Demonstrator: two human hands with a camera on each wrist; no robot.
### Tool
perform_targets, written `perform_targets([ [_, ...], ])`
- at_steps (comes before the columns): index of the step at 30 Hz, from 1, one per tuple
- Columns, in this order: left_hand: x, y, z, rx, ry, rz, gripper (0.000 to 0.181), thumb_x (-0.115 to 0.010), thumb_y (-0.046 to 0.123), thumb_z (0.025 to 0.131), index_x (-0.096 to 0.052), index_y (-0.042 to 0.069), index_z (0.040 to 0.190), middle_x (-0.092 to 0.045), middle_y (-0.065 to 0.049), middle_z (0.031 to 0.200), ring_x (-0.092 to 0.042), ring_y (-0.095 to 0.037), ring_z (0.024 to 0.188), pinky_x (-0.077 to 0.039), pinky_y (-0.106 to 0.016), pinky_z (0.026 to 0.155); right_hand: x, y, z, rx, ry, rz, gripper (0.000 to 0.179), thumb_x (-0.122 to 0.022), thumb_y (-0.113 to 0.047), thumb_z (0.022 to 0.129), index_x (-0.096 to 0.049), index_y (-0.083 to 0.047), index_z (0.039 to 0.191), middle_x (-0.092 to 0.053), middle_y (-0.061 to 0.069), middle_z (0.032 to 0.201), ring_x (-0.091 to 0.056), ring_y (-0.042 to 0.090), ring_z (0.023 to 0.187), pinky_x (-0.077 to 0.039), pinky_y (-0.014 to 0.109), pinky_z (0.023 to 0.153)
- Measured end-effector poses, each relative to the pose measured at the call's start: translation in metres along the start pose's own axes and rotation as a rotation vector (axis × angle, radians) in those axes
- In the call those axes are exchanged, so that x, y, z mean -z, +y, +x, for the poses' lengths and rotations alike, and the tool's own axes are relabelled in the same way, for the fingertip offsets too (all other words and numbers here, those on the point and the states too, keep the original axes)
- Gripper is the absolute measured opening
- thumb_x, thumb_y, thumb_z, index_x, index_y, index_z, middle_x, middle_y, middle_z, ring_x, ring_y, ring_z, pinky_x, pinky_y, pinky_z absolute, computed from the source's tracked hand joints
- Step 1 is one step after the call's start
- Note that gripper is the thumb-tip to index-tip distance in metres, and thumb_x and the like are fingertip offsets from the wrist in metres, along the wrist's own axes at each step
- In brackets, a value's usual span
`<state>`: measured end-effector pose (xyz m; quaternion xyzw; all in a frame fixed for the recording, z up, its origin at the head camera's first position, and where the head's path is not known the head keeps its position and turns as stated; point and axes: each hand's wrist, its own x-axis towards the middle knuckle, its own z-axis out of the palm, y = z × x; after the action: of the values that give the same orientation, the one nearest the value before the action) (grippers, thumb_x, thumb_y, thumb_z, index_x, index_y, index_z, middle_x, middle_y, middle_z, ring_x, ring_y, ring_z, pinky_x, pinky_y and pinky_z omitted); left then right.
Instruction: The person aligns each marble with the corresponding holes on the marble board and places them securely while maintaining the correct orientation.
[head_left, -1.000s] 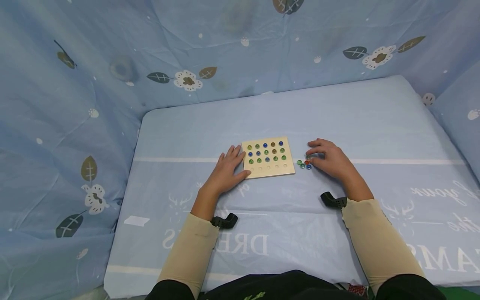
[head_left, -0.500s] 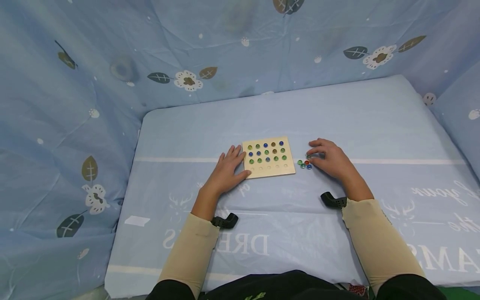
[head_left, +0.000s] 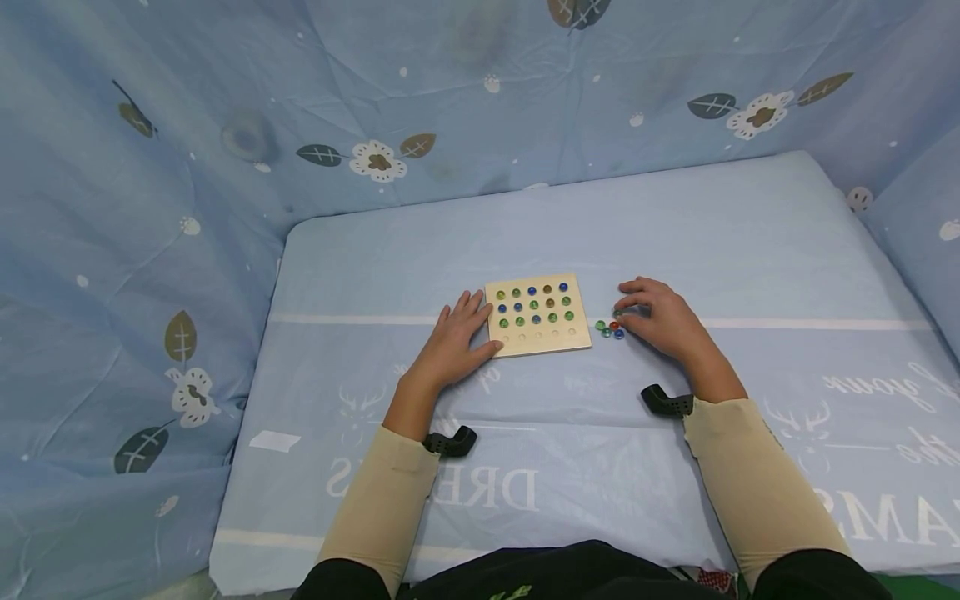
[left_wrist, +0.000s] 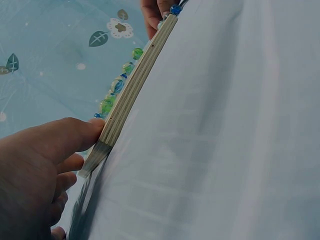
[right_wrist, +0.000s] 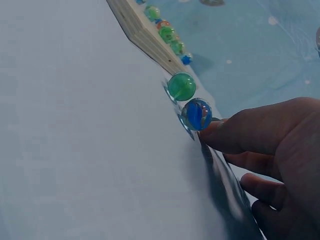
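Touching the board point(head_left: 540, 347) at its left edge, the left hand point(head_left: 450, 342) lay outspread, while the right hand point(head_left: 663, 317), its pinch impossible to confirm, curved beside loose marbles point(right_wrist: 181, 87) right of the board, probably slippery, best held across their middles.

The head camera looks forward and down across the blue-clothed table point(head_left: 675, 237). Both low, close wrist views share the wooden marble board point(left_wrist: 130, 92), seen edge-on.
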<state>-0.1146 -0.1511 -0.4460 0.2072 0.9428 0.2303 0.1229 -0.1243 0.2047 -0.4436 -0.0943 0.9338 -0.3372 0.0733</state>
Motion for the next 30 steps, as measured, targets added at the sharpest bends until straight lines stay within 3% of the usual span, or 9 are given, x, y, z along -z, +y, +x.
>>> perform_targets([
  [20, -0.001, 0.0, 0.0, -0.008, 0.013, 0.004, 0.071, -0.052, 0.049, 0.092, -0.027, 0.017, 0.15, -0.01, 0.0, 0.159, -0.002, -0.02, 0.147, -0.006, -0.048, 0.117, -0.001, -0.003, 0.002, -0.006, 0.004, 0.01, 0.021, -0.066, -0.018, 0.086, -0.071, -0.004, 0.101, -0.049, 0.012, 0.137, -0.028, 0.034, 0.138, -0.023, 0.054, 0.111],
  [30, 0.0, 0.001, 0.001, -0.005, 0.016, 0.011, 0.072, -0.053, 0.05, 0.091, -0.028, 0.016, 0.15, -0.011, -0.001, 0.159, -0.003, -0.021, 0.147, -0.007, -0.05, 0.117, -0.002, -0.013, 0.002, 0.038, 0.025, 0.014, 0.019, -0.068, -0.018, 0.085, -0.071, -0.005, 0.099, -0.05, 0.011, 0.136, -0.028, 0.032, 0.139, -0.024, 0.054, 0.111],
])
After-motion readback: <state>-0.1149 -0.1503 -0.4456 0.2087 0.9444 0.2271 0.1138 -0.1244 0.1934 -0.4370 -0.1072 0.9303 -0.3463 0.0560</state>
